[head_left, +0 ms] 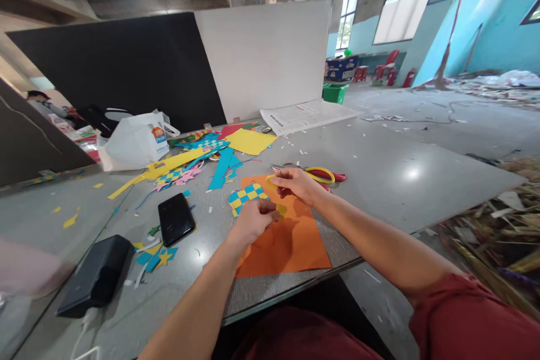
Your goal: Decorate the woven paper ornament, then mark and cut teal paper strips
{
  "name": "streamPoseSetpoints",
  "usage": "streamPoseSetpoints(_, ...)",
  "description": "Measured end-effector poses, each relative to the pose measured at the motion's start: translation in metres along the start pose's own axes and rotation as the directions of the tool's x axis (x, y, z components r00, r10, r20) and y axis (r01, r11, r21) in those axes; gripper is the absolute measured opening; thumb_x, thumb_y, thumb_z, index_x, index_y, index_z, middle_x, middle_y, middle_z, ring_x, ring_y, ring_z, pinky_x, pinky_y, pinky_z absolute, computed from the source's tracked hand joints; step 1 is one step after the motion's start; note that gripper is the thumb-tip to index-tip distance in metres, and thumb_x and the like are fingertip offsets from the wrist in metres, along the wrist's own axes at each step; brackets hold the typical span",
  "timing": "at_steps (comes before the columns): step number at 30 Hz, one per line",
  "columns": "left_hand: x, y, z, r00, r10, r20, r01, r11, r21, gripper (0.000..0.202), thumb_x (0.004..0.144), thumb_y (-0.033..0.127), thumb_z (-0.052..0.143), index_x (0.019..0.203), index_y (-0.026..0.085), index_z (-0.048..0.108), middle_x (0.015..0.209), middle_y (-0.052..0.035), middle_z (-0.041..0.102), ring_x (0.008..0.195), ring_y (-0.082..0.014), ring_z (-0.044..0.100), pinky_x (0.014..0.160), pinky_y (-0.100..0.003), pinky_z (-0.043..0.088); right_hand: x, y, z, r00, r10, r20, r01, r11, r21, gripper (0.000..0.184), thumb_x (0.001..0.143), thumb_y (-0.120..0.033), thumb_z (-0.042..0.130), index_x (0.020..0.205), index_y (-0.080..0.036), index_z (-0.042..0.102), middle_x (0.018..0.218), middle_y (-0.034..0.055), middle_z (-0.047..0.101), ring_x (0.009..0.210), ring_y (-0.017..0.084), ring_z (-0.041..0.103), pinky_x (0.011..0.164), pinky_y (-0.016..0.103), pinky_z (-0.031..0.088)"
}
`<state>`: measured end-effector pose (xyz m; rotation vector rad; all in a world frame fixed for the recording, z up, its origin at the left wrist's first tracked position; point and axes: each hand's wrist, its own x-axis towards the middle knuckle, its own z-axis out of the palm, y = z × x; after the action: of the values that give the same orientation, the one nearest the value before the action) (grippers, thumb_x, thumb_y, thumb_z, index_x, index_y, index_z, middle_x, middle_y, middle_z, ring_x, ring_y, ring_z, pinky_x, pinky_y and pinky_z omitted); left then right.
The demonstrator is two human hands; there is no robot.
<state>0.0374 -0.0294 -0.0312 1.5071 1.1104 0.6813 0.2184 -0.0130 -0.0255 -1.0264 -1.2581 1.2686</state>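
Note:
Over an orange paper sheet (301,244) near the table edge, both my hands are working close together. My left hand (253,222) pinches a small yellow paper cutout (281,211) between thumb and fingers. Slightly farther away, my right hand (297,184) is closed on another small yellow paper piece (270,181), partly covered by the fingers. A blue-and-yellow checkered paper shape (246,197) lies at the sheet's upper left, beside my left hand. Just behind my right hand rest scissors with yellow and red handles (323,173); the hand partly hides them.
A black phone (176,219), a black power adapter (97,275) and paper scraps (162,257) lie on the left. Farther back are coloured paper sheets (251,140), a white plastic bag (137,140) and a newspaper (307,116). A black-and-white partition (261,56) stands behind.

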Motion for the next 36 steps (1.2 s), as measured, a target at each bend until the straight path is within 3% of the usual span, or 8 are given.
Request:
streamPoseSetpoints(5,0.001,0.003,-0.003,1.0,0.008,-0.026,-0.008,1.0,0.013,0.019,0.062,0.027,0.08,0.075,0.017,0.073,0.063,-0.0019,0.067,0.047,-0.0107,0.049,0.047,-0.024,0.036,0.003,0.003,-0.006,0.999,-0.035,0.026,0.039,0.985,-0.168,0.044,0.073,-0.059,0.079,0.078,-0.018,0.064,0.064,-0.0015,0.061,0.057,0.012,0.058,0.057,0.026,0.049)
streamPoseSetpoints(11,0.005,0.002,-0.008,0.979,0.088,-0.184,-0.102,0.992,-0.068,0.028,0.063,0.035,0.08,0.082,0.016,0.075,0.063,0.0003,0.066,0.047,-0.0093,0.046,0.047,-0.023,0.033,0.011,0.011,-0.017,0.997,-0.081,0.009,0.074,0.855,-0.513,0.018,0.076,-0.026,0.077,0.065,-0.017,0.066,0.06,-0.0017,0.062,0.058,0.012,0.054,0.057,0.024,0.036)
streamPoseSetpoints(16,0.007,0.001,-0.011,0.984,0.065,-0.168,-0.082,0.992,-0.097,0.028,0.061,0.033,0.083,0.083,0.017,0.078,0.063,-0.0005,0.068,0.05,-0.0115,0.05,0.048,-0.023,0.033,0.012,0.02,-0.019,0.995,-0.102,-0.02,0.06,0.723,-0.688,0.012,0.071,-0.008,0.078,0.071,-0.018,0.071,0.072,0.0039,0.073,0.071,0.018,0.062,0.068,0.027,0.041)
streamPoseSetpoints(20,0.006,0.001,-0.01,0.987,0.068,-0.149,-0.08,0.994,-0.079,0.023,0.061,0.029,0.084,0.081,0.019,0.078,0.056,0.0015,0.062,0.055,-0.0151,0.055,0.053,-0.025,0.038,0.009,0.014,-0.015,0.99,-0.138,-0.013,0.087,0.693,-0.716,0.006,0.082,-0.014,0.074,0.086,-0.017,0.074,0.093,0.0088,0.077,0.086,0.021,0.067,0.076,0.028,0.044)
streamPoseSetpoints(21,0.006,0.001,-0.009,0.987,0.069,-0.146,-0.081,0.994,-0.075,0.022,0.061,0.028,0.085,0.079,0.02,0.077,0.055,0.0018,0.061,0.056,-0.0158,0.056,0.054,-0.025,0.039,0.008,0.01,-0.014,0.991,-0.136,0.012,0.104,0.696,-0.71,0.005,0.086,-0.02,0.071,0.085,-0.017,0.074,0.091,0.0079,0.076,0.084,0.02,0.067,0.075,0.027,0.044)
streamPoseSetpoints(23,0.006,0.002,-0.009,0.986,0.073,-0.148,-0.083,0.994,-0.066,0.023,0.06,0.028,0.086,0.078,0.019,0.075,0.054,0.002,0.06,0.057,-0.0163,0.057,0.057,-0.026,0.041,0.005,0.003,-0.012,0.99,-0.113,0.087,0.142,0.71,-0.69,0.025,0.094,-0.034,0.065,0.079,-0.016,0.073,0.078,0.0043,0.072,0.073,0.016,0.063,0.068,0.026,0.042)
streamPoseSetpoints(26,0.006,0.002,-0.009,0.983,0.073,-0.167,-0.083,0.995,-0.057,0.028,0.059,0.028,0.088,0.081,0.019,0.071,0.059,0.001,0.064,0.057,-0.0159,0.058,0.058,-0.026,0.041,0.002,-0.003,-0.009,0.976,-0.067,0.207,0.185,0.757,-0.627,0.037,0.091,-0.048,0.066,0.076,-0.015,0.073,0.066,0.0005,0.065,0.063,0.013,0.055,0.062,0.025,0.038)
streamPoseSetpoints(36,0.007,0.002,-0.01,0.981,0.103,-0.167,-0.105,0.995,-0.001,0.027,0.062,0.025,0.084,0.081,0.02,0.065,0.067,-0.0002,0.068,0.061,-0.0158,0.062,0.059,-0.025,0.043,0.002,0.0,-0.014,0.959,0.048,0.279,0.137,0.782,-0.607,0.011,0.074,-0.028,0.071,0.072,-0.017,0.072,0.067,-0.0005,0.068,0.062,0.014,0.057,0.059,0.025,0.037)
